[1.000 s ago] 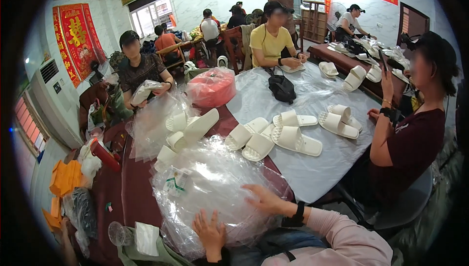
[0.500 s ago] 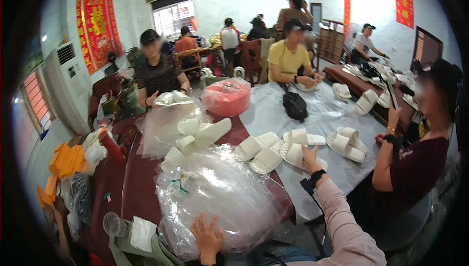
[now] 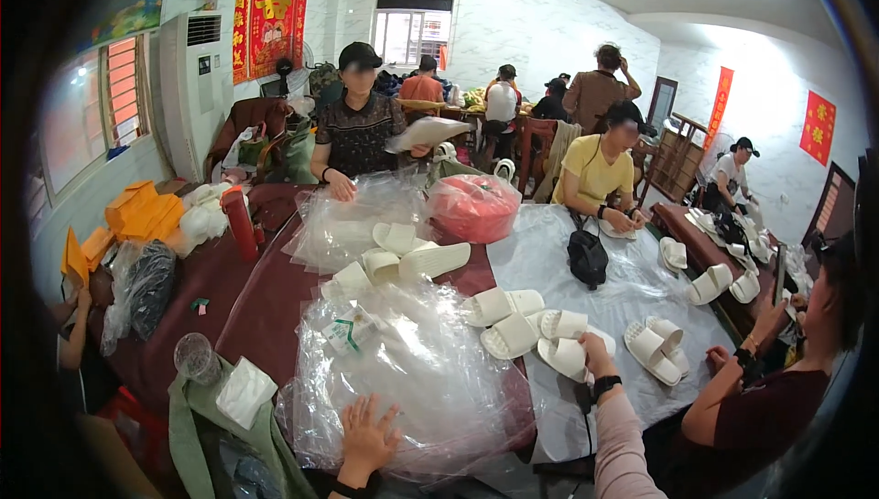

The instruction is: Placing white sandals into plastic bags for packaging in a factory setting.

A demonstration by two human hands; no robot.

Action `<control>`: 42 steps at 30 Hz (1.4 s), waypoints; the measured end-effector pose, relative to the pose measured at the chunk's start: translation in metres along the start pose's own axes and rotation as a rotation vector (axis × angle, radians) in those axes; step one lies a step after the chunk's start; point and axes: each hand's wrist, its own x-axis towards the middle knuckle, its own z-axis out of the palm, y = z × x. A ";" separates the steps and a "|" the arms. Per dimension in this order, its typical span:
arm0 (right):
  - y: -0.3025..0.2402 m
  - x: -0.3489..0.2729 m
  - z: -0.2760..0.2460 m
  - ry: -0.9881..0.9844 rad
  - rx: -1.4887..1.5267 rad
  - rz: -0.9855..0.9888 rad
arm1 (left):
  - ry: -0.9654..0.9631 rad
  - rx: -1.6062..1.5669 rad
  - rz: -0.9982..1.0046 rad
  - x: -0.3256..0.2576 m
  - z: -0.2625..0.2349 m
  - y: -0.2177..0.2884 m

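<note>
My left hand [image 3: 368, 433] lies with fingers spread on a stack of clear plastic bags [image 3: 403, 398] at the front of the table. Reaching forward, my right hand [image 3: 598, 354] has its fingers closed at the edge of a white slipper [image 3: 560, 358], one of a pair; its fingertips are partly hidden. Just left of that pair sits another pair of white slippers [image 3: 509, 336]. A further pair [image 3: 656, 349] rests to the right of my hand. Beyond the bag stack, several more white slippers [image 3: 434, 262] lie loosely together.
A red round bundle in plastic [image 3: 473, 209] and a black pouch [image 3: 587, 257] sit mid-table. At left are a red cylinder [image 3: 240, 222], orange packets [image 3: 144, 212], a plastic cup [image 3: 197, 359] and white tissues [image 3: 245, 393]. Co-workers sit across and at right.
My view has swung, so the scene sits further right and lower. My right hand has closed at the slipper's edge. The co-worker opposite has moved a white packet aside to the right.
</note>
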 end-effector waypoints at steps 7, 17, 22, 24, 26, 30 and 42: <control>-0.018 -0.150 0.028 -0.120 0.391 -0.152 | -0.067 -0.006 -0.040 0.001 -0.017 0.012; -0.056 -0.291 0.100 -0.645 0.033 0.448 | 0.099 -0.098 -0.050 0.040 -0.032 0.035; -0.062 -0.316 0.120 -0.637 -0.070 0.506 | 0.052 -0.242 -0.099 0.056 -0.056 0.046; -0.046 -0.310 0.124 -0.641 -0.086 0.489 | 0.085 -0.224 -0.058 0.059 -0.053 0.045; -0.038 -0.307 0.122 -0.628 0.026 0.430 | 0.073 -0.216 -0.046 0.060 -0.058 0.050; -0.027 -0.314 0.134 -0.589 0.088 0.395 | 0.065 -0.151 -0.013 0.053 -0.059 0.057; 0.022 -0.323 0.152 -0.494 0.236 0.368 | 0.056 -0.182 0.001 0.052 -0.054 0.056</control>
